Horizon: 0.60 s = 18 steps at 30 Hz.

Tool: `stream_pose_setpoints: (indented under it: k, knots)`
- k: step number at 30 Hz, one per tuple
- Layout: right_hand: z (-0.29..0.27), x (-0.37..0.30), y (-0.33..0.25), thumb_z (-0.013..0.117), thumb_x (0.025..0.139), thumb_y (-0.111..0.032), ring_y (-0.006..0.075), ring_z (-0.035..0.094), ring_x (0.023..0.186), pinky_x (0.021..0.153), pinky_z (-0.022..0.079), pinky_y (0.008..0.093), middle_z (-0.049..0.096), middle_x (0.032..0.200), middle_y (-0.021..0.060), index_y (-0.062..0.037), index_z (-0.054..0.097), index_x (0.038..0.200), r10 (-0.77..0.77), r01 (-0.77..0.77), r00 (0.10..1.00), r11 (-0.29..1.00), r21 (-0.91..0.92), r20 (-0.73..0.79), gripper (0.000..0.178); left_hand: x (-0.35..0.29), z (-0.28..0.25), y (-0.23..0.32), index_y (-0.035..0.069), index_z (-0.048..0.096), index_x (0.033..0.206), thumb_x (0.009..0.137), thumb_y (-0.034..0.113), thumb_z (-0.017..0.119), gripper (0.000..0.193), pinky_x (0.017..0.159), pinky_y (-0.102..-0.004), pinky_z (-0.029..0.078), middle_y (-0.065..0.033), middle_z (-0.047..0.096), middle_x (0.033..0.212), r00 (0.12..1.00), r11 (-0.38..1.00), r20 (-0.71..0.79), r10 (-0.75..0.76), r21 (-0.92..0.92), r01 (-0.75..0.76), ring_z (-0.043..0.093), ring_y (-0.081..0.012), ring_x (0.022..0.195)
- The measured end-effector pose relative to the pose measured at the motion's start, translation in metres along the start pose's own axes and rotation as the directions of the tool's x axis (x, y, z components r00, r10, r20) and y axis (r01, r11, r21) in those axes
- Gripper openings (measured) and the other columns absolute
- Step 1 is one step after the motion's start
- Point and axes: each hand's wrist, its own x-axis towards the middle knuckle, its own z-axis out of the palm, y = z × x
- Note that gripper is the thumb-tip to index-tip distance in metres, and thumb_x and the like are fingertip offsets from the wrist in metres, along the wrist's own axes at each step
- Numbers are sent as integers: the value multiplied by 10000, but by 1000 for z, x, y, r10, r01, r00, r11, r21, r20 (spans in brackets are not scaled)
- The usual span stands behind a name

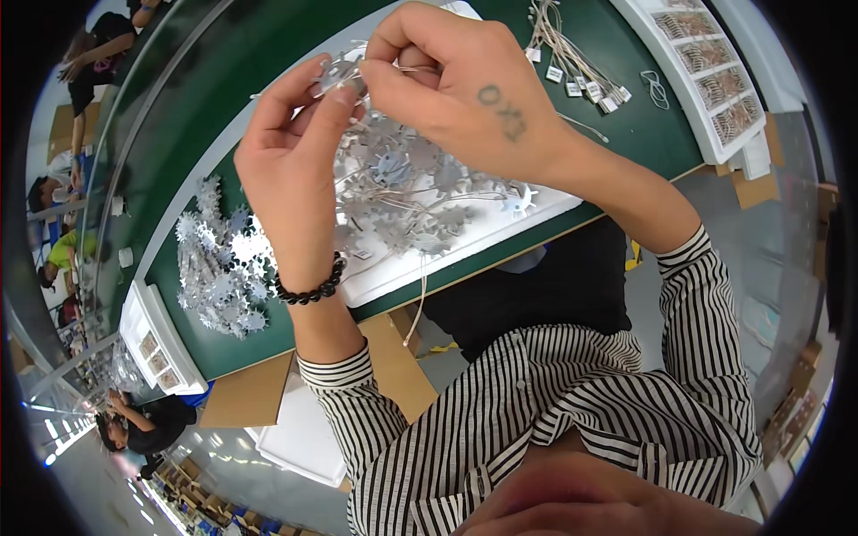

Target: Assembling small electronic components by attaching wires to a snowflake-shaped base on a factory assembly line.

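Observation:
Above the far part of the green table, my left hand (290, 147) is closed, pinching a small silver spiked disc (336, 75) between thumb and fingers. My right hand (478, 94) is closed too; its thumb and forefinger pinch a thin pale cord (409, 70) right beside the disc. Their fingertips partly hide where cord and disc meet. Below both hands, a loose pile of similar silver spiked discs (393, 170) with pale cords lies on a white foam tray (380, 284). One cord (421, 299) hangs over the table's near edge.
Stacked silver spiked pieces (219, 268) lie left of the tray on the green table (170, 259). Tagged cords (572, 62) lie at the far right, near a white compartment tray (706, 67). Another white tray (156, 344) stands left. Open cardboard (246, 393) sits below. Several people work beyond.

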Motion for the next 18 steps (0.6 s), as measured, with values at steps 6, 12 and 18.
stream_pose_setpoints:
  k: [6,12,18]
  knots:
    - [12,3,7,714,794,-103,147,495,452,442,385,260,596,591,11,-52,604,813,-248,238,961,967,-92,-119,122,-2,2,5,-39,686,1119,855,4,752,275,741,-200,540,-78,666,904,999,997,-46,8,-77,-11,668,-140,777]
    - [7,3,0,750,802,-40,95,468,522,491,384,253,571,637,-3,-36,651,900,-464,424,884,848,-318,-60,139,-4,5,8,-33,699,1077,844,-1,753,241,724,-199,541,-79,676,907,997,994,-81,16,-107,-25,663,-131,771]
    - [13,2,2,750,786,-16,81,431,477,453,344,230,544,595,-37,-51,634,862,-565,476,823,741,-474,-57,144,-6,8,3,-26,704,1076,826,-13,747,254,700,-207,549,-89,686,902,976,975,-139,166,171,-141,655,-122,760]
